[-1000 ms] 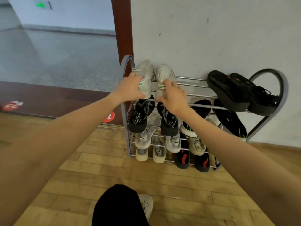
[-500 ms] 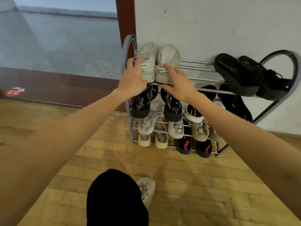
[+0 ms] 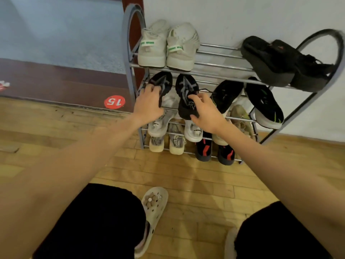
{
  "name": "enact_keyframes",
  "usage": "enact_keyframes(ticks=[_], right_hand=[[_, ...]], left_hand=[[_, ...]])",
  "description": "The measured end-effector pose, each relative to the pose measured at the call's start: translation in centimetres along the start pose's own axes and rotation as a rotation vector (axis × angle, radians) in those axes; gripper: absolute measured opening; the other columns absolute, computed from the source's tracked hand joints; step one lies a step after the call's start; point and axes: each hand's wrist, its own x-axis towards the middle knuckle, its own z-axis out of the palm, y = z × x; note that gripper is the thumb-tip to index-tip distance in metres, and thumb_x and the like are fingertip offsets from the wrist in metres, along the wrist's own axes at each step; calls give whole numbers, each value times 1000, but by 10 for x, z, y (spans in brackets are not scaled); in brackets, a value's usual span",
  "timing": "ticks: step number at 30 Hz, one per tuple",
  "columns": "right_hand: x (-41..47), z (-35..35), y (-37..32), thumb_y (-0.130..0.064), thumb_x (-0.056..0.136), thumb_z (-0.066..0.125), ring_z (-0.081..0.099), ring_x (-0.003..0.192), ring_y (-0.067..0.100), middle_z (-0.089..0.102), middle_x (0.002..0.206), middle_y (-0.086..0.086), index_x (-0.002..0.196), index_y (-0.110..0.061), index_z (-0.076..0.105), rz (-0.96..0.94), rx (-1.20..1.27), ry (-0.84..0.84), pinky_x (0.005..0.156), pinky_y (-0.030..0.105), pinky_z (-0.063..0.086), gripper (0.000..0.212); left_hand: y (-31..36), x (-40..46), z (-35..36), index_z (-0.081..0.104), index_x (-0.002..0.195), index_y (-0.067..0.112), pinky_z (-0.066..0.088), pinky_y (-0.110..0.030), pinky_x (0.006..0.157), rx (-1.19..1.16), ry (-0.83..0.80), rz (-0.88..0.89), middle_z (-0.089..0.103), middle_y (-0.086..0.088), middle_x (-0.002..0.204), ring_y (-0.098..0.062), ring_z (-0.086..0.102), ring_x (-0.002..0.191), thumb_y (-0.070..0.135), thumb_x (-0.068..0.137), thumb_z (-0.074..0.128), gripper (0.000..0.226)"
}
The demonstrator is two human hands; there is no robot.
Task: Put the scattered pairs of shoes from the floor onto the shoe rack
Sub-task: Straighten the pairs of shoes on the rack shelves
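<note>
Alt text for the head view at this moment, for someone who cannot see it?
Both hands reach to the shoe rack's second shelf, the left hand and right hand each gripping one black sneaker. White sneakers sit on the top shelf.

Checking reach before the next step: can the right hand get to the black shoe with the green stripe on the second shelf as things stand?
Probably yes. The right hand is on a dark sneaker on that same shelf, and the black shoe with the green stripe sits further right with its front open and nothing in between.

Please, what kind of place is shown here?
Probably an entrance area beside a doorway: a metal shoe rack full of shoes stands against a white wall, on a wooden floor.
</note>
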Motion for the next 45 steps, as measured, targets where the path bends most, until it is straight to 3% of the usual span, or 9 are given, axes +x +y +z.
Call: enact_keyframes(ticks=[5,9,12,19,23,31,36,40,45], right_hand=[[26,27,3,-27,87,68,20,142,45,15,156,22,153,-18,14,136,58,-46,113,53,30,86],[52,32,10,-35,82,68,29,129,47,30,149,14,147,-24,30,164,-35,-94,106,50,30,76],[64,33,20,-33,77,70,36,123,43,39,138,11,144,-25,37,125,-30,-153,103,48,32,74],[64,38,18,-26,76,79,52,108,38,49,120,13,120,-13,65,33,106,44,96,46,45,48],[69,40,11,-24,76,79,52,106,33,48,116,12,118,-10,66,34,206,125,94,41,47,46],[83,61,-4,-27,74,81,51,106,33,51,111,12,111,-12,68,45,257,230,94,46,45,42],[87,65,-9,-34,76,78,46,112,34,52,118,11,119,-18,65,39,181,204,94,39,43,47],[79,56,-2,-34,82,72,46,119,37,48,128,14,133,-18,55,-20,134,99,103,43,40,55],[43,25,31,-29,91,62,42,130,39,40,142,20,142,-13,45,-73,-53,168,106,48,34,56]], left_hand=[[-21,26,7,34,143,7,40,-52,103,41,-56,-52,40,-18,144,-42,40,129,17,76,74,79],[-34,40,9,44,137,8,46,-47,98,137,-269,-6,49,-16,135,-36,49,121,20,69,83,78],[-37,47,8,51,127,10,48,-43,91,193,-298,53,55,-13,126,-33,52,114,20,64,86,73],[-36,47,5,55,119,4,41,-36,87,89,-153,71,61,-16,119,-34,55,110,18,64,87,65],[-29,50,14,50,121,2,40,-41,91,97,-70,49,55,-17,124,-36,45,113,16,70,83,62],[-31,62,16,49,126,1,42,-45,96,70,-109,-14,55,-20,126,-38,46,119,15,63,87,74],[-26,60,13,50,121,-2,44,-45,95,140,-123,-2,55,-22,122,-40,49,116,5,69,80,60],[-12,55,10,44,126,-1,44,-45,94,146,-137,-17,49,-24,126,-42,47,118,1,78,65,52],[21,32,25,43,134,3,34,-52,104,339,106,91,39,-19,142,-41,35,130,7,79,57,57]])
